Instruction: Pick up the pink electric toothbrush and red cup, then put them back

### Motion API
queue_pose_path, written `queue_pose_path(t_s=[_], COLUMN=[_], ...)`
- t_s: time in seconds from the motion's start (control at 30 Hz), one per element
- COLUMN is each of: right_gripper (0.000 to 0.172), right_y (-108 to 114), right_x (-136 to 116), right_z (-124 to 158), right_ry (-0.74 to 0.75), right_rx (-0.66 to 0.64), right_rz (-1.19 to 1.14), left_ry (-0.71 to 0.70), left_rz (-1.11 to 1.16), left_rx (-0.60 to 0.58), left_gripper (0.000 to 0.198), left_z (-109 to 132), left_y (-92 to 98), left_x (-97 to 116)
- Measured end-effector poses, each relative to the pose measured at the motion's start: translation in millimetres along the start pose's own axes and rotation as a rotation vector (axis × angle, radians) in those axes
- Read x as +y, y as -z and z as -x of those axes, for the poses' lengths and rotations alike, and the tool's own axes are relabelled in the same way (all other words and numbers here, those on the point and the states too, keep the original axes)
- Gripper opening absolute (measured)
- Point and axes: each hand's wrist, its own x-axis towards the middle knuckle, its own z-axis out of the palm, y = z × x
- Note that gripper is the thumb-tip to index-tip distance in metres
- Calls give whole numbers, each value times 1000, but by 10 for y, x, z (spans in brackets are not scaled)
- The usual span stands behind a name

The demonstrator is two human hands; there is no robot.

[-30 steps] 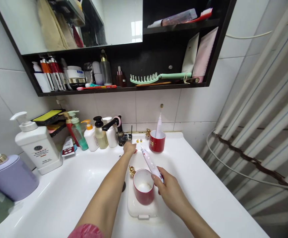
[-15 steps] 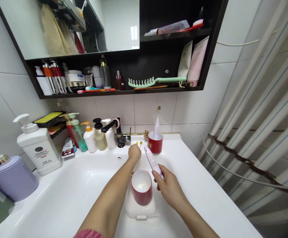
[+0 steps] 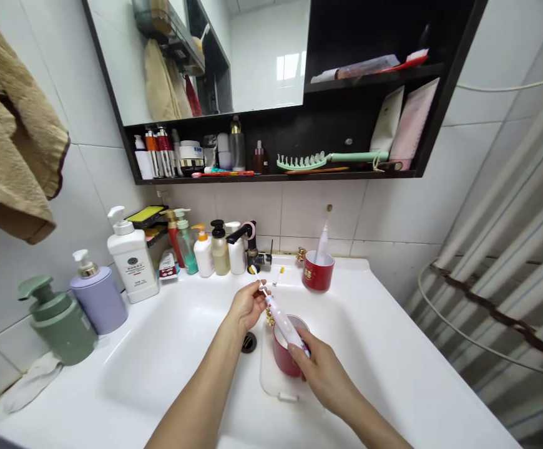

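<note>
**A:** Where does it all sit?

**B:** Over the white sink (image 3: 159,349), above a white tray (image 3: 271,383) carrying a red cup (image 3: 281,363).

**A:** And the hands?

**B:** The right hand (image 3: 321,368) has its fingers closed round the toothbrush (image 3: 283,321) handle. The left hand (image 3: 248,305) pinches the thin neck at the far end.

**A:** Its lie?

**B:** The long axis slants away and leftward, from right hand to left. It has a white, pink-patterned body, and the small brush head (image 3: 253,271) pokes out past the left fingertips.

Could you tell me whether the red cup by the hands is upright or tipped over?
Upright: the red cup stands on the white tray, its open mouth facing up.
</note>
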Motion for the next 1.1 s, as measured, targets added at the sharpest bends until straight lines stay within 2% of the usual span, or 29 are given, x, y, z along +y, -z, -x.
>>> queue_pose_path(t_s=[0.17,0.4,0.47,0.73,1.1], right_gripper=[28,29,29,25,32], right_y=[-28,-59,-58,-59,-137], right_x=[-27,-76,-67,-54,-56], right_z=[19,33,36,56,74], right_ry=[-8,-70,-53,-3,-46], right_rx=[-1,-116,-99,-4,-23], right_rz=[-71,-224,-214,-60,-220], left_ry=[-81,-123,-124,-94,-65], left_rz=[-24,-3,-5,-52,-64], left_rx=[-42,-39,-31,-27,-37], left_gripper=[6,7,4,19,16], left_z=[5,24,18,28,90], left_y=[33,20,25,59,-16], left_x=[-5,-59,-64,-39,-92])
